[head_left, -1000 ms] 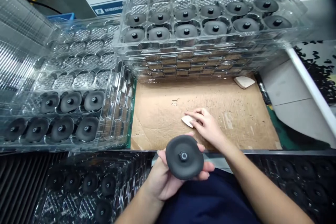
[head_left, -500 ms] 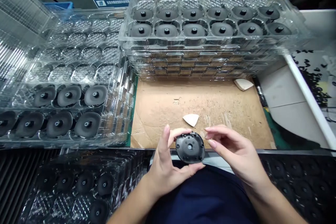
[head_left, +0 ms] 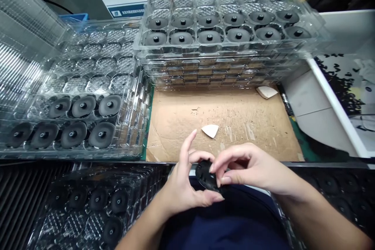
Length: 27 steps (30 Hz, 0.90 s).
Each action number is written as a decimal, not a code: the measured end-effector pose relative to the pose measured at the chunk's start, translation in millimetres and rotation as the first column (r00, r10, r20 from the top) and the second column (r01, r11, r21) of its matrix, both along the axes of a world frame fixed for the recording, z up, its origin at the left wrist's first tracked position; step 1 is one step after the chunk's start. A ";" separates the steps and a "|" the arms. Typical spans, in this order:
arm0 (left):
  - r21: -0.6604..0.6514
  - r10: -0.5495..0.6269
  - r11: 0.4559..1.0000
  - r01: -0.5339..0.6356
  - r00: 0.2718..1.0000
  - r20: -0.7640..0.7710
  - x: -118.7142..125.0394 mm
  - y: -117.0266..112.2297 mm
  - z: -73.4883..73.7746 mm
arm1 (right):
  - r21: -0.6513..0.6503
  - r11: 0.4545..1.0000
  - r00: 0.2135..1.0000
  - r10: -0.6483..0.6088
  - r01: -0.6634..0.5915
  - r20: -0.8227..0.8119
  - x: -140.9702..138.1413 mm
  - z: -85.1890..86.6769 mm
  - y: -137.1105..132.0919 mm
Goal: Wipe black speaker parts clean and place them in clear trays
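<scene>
My left hand (head_left: 183, 187) grips a rounded black plastic cover (head_left: 203, 174) by its rim, thumb below and fingers above, over my lap. The cover is tilted, and part of its face is hidden. Against its right side, my right hand (head_left: 244, 166) has thumb and fingertips closed together at the face; whatever they pinch is too small or hidden to make out. Just beyond the hands, a pale rounded-triangular piece (head_left: 210, 130) lies on the cardboard (head_left: 172, 125).
Clear trays of black covers stand stacked at the back (head_left: 211, 45) and left (head_left: 129, 105). A darker tray (head_left: 88, 203) sits low at left. At right, a white bin (head_left: 336, 105) holds small black pieces. Another pale piece (head_left: 267, 92) rests near the back stack.
My right hand has moved left and its fingertips now meet the cover's face. The cover has tilted in my left hand and sits slightly lower. The camera view has shifted a little.
</scene>
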<state>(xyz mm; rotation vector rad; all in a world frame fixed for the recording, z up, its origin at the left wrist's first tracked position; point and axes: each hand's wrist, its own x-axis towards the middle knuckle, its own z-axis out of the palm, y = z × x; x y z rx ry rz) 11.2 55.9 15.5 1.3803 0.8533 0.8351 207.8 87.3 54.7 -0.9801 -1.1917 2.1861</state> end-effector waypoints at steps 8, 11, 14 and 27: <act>0.032 0.013 0.999 -0.014 0.999 0.034 11.3 1.4 3.5 | -0.010 0.981 0.980 -0.191 0.192 0.064 11.9 -5.2 -16.9; 0.064 -0.024 0.998 0.030 0.996 -0.091 16.4 8.4 6.6 | 0.070 0.971 0.965 -0.236 0.229 0.112 17.9 -11.8 -22.2; -0.126 -0.258 0.965 0.230 0.920 -0.294 21.5 11.4 7.8 | 0.316 0.913 0.870 -0.361 0.257 0.335 30.2 -31.8 -24.8; 0.211 0.370 0.914 -0.348 0.495 -0.786 -82.1 78.7 111.1 | 0.789 0.584 0.403 -0.779 0.189 0.480 84.0 -139.4 3.2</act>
